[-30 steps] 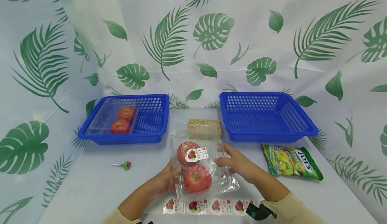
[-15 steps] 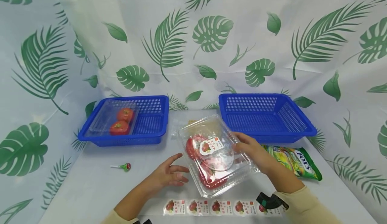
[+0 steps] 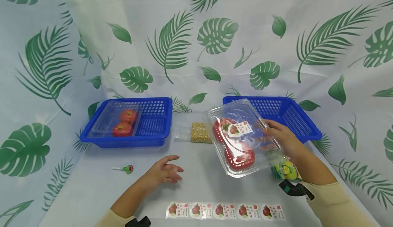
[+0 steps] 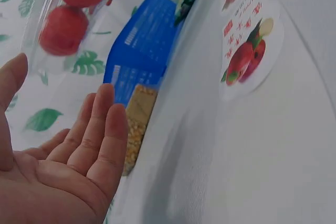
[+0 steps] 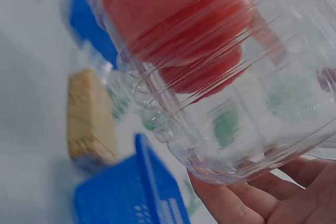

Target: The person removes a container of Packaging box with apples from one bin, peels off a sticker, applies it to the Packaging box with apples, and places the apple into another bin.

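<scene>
1. Left hand point(image 3: 164, 173) sits low, just left of centre in the head view, palm down, fingers loosely spread, thumb pointing up and right, holding nothing.
2. Left forearm runs bare from the bottom edge up to that hand, cream sleeve at the bottom.
3. Left wrist view: palm fills the lower left corner, fingers point(image 4: 97, 124) straight and together.
4. Right hand point(image 3: 284, 138) is raised at centre right, fingers curled in a grip.
5. Right wrist view: its fingers point(image 5: 236, 203) show bottom right, cupping from beneath.

Left hand point(image 4: 63, 166) is lying palm open, fingers straight, holding nothing. Clear box of tomatoes point(image 4: 71, 11) is showing above it; a blue basket point(image 4: 142, 59) and grain packet point(image 4: 135, 124) are sitting beyond the fingertips. An apple sticker point(image 4: 247, 59) is lying on the white table point(image 4: 262, 161).
</scene>
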Demonstrator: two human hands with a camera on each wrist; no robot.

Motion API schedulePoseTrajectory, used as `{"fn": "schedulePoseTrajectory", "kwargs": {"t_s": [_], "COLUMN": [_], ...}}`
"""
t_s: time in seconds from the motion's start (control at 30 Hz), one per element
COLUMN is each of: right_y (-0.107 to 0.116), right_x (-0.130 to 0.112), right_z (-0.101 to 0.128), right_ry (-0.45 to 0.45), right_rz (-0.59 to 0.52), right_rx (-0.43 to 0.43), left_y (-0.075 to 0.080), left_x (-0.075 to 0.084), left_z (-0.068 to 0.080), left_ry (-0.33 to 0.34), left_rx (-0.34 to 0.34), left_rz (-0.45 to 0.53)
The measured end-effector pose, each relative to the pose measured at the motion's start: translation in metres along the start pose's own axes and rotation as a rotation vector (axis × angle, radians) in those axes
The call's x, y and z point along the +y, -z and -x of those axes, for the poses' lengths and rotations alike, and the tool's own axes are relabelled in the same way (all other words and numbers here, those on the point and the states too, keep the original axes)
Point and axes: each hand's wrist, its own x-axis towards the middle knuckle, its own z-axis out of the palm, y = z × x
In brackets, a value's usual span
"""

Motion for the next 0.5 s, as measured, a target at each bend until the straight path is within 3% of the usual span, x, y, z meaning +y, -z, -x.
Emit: {"fn": "schedulePoseTrajectory", "kwargs": {"t_s": [0.13,0.27,0.5], "right_y": [0.019,0.04,0.07], "right_x": [-0.002,-0.004,-0.005], "right_z": [0.003,0.004,0.0], "right_ry": [-0.012,-0.036,-0.025], "right_rz": [-0.062,-0.052,-0.121], "right_rx": [0.013,0.036,0.053], "left_y": [0.006,0.007,-0.01], "left_x": [-0.004,-0.004,0.002], "left_z": [0.001,0.0,-0.02], "left_ry": [0.005,0.005,0.046], "left_rx": [0.046,0.037,-0.005], "left_rz": [0.014,0.009,-0.033]}}
